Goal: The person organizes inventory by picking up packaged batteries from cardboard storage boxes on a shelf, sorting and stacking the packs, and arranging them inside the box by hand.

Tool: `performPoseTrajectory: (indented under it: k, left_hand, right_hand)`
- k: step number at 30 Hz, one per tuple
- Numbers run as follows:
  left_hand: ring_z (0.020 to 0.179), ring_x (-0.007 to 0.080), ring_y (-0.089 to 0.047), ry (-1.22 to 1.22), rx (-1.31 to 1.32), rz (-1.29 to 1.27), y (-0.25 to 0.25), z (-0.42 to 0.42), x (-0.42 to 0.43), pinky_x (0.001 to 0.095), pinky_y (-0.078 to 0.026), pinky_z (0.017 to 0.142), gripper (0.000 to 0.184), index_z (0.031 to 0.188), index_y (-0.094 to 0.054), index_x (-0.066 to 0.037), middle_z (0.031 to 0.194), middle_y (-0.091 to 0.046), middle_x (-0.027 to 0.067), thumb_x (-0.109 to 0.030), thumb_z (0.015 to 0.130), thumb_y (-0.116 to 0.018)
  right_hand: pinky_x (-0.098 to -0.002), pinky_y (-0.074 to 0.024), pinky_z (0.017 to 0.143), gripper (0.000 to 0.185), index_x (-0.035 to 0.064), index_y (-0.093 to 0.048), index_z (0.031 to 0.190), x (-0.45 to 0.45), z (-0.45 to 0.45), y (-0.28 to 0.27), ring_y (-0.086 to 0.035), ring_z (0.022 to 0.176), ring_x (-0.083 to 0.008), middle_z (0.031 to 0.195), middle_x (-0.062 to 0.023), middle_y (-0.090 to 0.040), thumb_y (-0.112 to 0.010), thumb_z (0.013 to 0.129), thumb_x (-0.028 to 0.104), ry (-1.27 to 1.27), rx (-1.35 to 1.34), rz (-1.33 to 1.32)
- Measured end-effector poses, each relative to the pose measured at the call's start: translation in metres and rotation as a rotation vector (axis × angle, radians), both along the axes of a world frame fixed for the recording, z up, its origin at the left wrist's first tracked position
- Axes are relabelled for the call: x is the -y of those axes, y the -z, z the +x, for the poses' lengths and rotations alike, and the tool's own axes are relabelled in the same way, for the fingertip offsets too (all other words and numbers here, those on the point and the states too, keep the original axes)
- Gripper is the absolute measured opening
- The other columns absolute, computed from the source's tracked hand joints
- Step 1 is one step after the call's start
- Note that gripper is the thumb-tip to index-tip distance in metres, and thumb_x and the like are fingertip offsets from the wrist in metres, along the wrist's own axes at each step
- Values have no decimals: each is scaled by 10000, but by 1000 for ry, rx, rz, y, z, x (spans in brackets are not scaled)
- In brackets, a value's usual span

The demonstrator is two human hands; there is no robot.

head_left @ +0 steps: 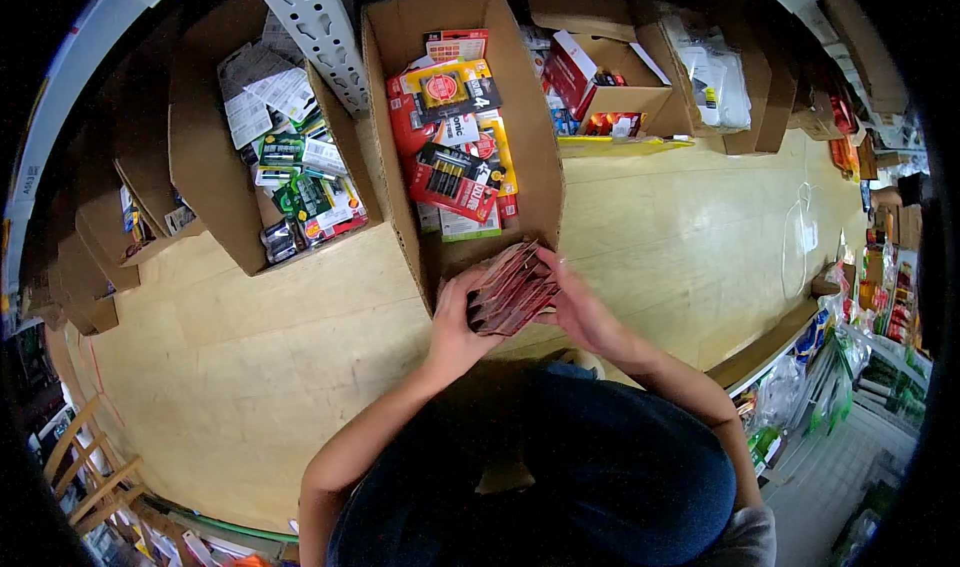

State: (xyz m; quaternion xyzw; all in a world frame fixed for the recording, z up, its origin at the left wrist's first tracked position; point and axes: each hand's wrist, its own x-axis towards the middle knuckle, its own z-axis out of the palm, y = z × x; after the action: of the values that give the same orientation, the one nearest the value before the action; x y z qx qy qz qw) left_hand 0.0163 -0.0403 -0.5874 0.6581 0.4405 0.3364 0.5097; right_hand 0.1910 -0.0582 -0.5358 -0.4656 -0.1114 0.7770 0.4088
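Note:
Between my two hands is a stack of battery packs (512, 292), seen edge-on with reddish card edges. My left hand (461, 319) is closed on the stack's left side. On the right side, my right hand (578, 305) presses against it with curved fingers. The stack is at the near end of a tall cardboard box (542, 182). Inside that box lie loose battery packs: a red and black one (455, 182) on top and a yellow and black one (443, 91) farther back.
Left of it stands another cardboard box (205, 182) with green battery packs (302, 195) and papers. A white perforated shelf post (310, 32) rises between them. Right are an open carton (640, 97) and white packages (718, 85). Plastic-wrapped goods (785, 392) line the right; wooden slats (95, 467) stand lower left.

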Motion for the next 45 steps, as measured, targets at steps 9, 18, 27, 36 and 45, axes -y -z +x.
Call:
performPoseTrajectory:
  k: [9, 18, 27, 36, 45]
  left_hand:
    - [1060, 334, -363, 67, -99, 65, -5, 0, -13, 384, -310, 890, 604, 1035, -422, -70, 1061, -453, 127, -10, 486, -666]
    - [1137, 384, -265, 31, -300, 181, -17, 1, -7, 388, -275, 938, 802, 1202, -303, -109, 1232, -250, 181, 49, 491, -640]
    - [1089, 343, -361, 271, -610, 359, -19, -16, -11, 375, -362, 878, 674, 1208, -308, -74, 1209, -301, 166, 99, 587, -503]
    - [1140, 275, -311, 336, -763, 419, -40, -24, 0, 443, -223, 938, 606, 1188, -324, -16, 1133, -387, 138, -176, 662, -580]
    - [993, 256, -431, 164, -625, 522, -15, -39, 16, 477, -223, 921, 421, 1005, -479, -69, 1056, -447, 84, -209, 641, -637]
  right_hand:
    - [-241, -410, 691, 409, 126, -360, 1186, 0, -14, 3, -466, 886, -101, 1005, -24, -466, -497, 817, 236, 70, 239, 38]
    - [-217, -392, 725, 332, 11, -420, 1070, -7, -24, 28, -475, 854, -117, 953, -66, -495, -489, 816, 214, -51, 528, 280]
    - [-305, -380, 817, 388, 17, -447, 1088, -1, -19, 22, -457, 986, -246, 1091, -161, -439, -537, 777, 230, -302, 787, 441]
    - [-379, -318, 906, 660, 106, -260, 1230, -7, -24, 18, -330, 1100, -389, 1261, -248, -202, -615, 673, 122, -654, 1070, 667]
    - [-383, -338, 883, 558, -2, -389, 1105, -46, -20, 28, -396, 1042, -354, 1146, -225, -371, -636, 656, 218, -992, 1132, 840]
